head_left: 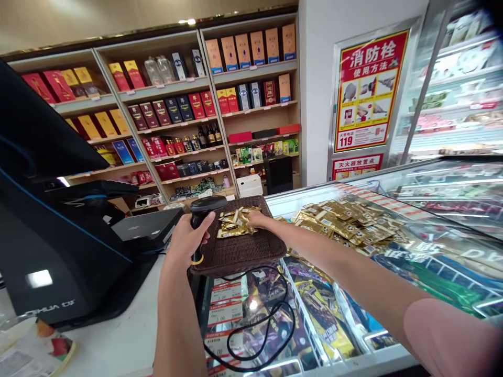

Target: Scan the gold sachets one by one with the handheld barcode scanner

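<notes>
My left hand [187, 238] is wrapped around the handle of a black barcode scanner [208, 203], upright at the left side of a dark brown woven basket [239, 254]. Inside the basket lies a small heap of gold foil packets [233, 222]. My right hand [257, 220] reaches in from the right, its fingers closed at the edge of these packets; the fingertips are partly hidden. To the right, a larger pile of gold packets [346, 220] is spread over the glass freezer top [416, 230].
A black cable [271, 314] loops across the freezer glass in front of the basket. On the left stands a black checkout terminal [58, 251] on a white counter [129, 330]. Shelves [168, 89] of boxed goods line the back wall, beside a red fire hydrant sign [369, 91].
</notes>
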### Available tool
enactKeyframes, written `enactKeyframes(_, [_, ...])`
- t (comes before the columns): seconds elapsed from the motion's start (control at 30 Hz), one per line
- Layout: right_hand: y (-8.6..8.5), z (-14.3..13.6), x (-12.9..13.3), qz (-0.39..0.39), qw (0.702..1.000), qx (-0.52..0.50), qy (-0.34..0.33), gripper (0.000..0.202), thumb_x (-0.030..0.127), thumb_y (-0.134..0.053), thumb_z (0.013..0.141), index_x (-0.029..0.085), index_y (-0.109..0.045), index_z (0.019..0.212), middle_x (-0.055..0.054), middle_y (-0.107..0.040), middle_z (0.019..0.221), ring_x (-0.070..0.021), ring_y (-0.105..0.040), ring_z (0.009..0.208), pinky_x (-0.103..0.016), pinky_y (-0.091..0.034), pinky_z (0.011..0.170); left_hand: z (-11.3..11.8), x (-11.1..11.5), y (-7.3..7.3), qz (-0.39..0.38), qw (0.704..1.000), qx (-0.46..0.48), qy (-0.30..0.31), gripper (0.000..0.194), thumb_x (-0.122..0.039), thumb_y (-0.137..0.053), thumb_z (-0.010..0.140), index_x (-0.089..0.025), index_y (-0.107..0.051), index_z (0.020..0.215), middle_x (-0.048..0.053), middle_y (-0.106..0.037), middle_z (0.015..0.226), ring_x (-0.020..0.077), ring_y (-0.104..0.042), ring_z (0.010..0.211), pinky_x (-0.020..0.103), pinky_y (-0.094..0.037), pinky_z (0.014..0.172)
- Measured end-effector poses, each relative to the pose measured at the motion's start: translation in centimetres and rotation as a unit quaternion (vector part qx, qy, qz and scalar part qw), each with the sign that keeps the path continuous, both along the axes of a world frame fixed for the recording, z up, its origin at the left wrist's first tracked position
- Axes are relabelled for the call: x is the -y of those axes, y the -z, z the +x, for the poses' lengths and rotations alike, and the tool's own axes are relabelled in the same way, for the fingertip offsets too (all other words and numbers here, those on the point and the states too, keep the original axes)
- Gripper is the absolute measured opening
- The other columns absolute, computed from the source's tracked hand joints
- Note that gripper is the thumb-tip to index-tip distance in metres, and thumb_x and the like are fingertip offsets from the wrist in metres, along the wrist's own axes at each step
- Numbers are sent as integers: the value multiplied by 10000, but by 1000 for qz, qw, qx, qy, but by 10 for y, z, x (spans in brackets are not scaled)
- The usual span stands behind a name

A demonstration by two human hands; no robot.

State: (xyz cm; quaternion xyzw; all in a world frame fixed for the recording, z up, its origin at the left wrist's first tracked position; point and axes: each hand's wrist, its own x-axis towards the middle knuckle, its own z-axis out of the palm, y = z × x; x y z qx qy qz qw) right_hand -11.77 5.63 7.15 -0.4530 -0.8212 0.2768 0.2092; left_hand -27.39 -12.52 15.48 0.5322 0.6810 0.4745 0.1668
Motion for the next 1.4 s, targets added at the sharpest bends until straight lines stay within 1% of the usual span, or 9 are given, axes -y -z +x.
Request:
enactKeyframes(0.1, [-4, 26, 12, -20, 998, -23, 57, 215, 322, -639, 867, 141, -675, 979, -63, -692, 761, -179, -645, 699, -221, -462, 565, 3, -2, -1, -3, 1000, -22, 0, 550, -709, -682, 658, -204, -551, 831, -7, -615, 566, 177, -600, 529, 252, -433, 469])
enactKeyframes(0.2, [-8, 70, 30, -97, 985, -125, 70, 181, 312, -546, 937, 150, -628, 933, -5, -605, 605, -118, -559, 523, -188, -400, 457, 12, -8, 0, 7, 1000, -23, -5, 555, -713, -695, 635, -207, -542, 802, -9, -607, 558, 178, -596, 522, 260, -445, 478])
enactKeyframes(0.37, [-14, 149, 57, -193, 946, -260, 26, 226, 345, -666, 887, 167, -531, 856, 20, -584, 600, -117, -613, 553, -183, -478, 491, 42, -9, 0, 21, 997, -20, 73, 542, -706, -701, 641, -210, -556, 804, -17, -601, 593, 169, -588, 544, 262, -464, 507])
enactKeyframes(0.53, [-18, 194, 63, -202, 925, -322, 1, 287, 355, -725, 848, 162, -513, 845, 31, -570, 635, -120, -660, 581, -178, -531, 518, 69, 1, -1, 40, 992, -31, 114, 508, -673, -702, 673, -209, -580, 840, -25, -566, 628, 157, -567, 541, 249, -438, 480])
enactKeyframes(0.8, [-19, 211, 59, -208, 918, -337, -27, 257, 345, -713, 863, 149, -547, 864, 23, -594, 664, -91, -628, 538, -167, -530, 504, 90, -7, 7, -3, 986, -49, 161, 454, -630, -690, 715, -203, -568, 809, -26, -533, 665, 138, -550, 534, 245, -428, 478])
enactKeyframes(1.1, [-21, 216, 61, -169, 944, -285, -5, 308, 384, -728, 839, 162, -515, 863, 15, -611, 668, -133, -669, 599, -198, -534, 528, 97, -8, 10, -26, 981, -63, 181, 452, -623, -694, 713, -196, -581, 814, -24, -537, 664, 142, -556, 542, 250, -431, 491])
enactKeyframes(1.17, [-21, 221, 61, -145, 962, -230, 9, 288, 367, -723, 839, 166, -516, 846, 13, -618, 664, -135, -667, 595, -193, -517, 514, 95, -9, 10, -31, 980, -64, 184, 460, -622, -696, 713, -194, -580, 833, -23, -542, 666, 145, -563, 551, 249, -434, 494])
enactKeyframes(1.27, [-16, 224, 58, -146, 986, -74, 16, 236, 309, -722, 828, 166, -533, 825, 19, -608, 601, -151, -664, 569, -208, -508, 507, 88, -12, 8, -27, 983, -60, 169, 476, -622, -706, 704, -190, -586, 862, -25, -549, 686, 136, -561, 544, 246, -437, 495])
enactKeyframes(1.4, [-3, 215, 57, -207, 974, 84, 28, 279, 247, -761, 773, 142, -590, 966, -14, -661, 653, -198, -698, 613, -276, -546, 575, 76, -13, 6, -8, 988, -61, 142, 481, -634, -712, 694, -189, -581, 818, -21, -550, 701, 129, -561, 545, 243, -451, 500])
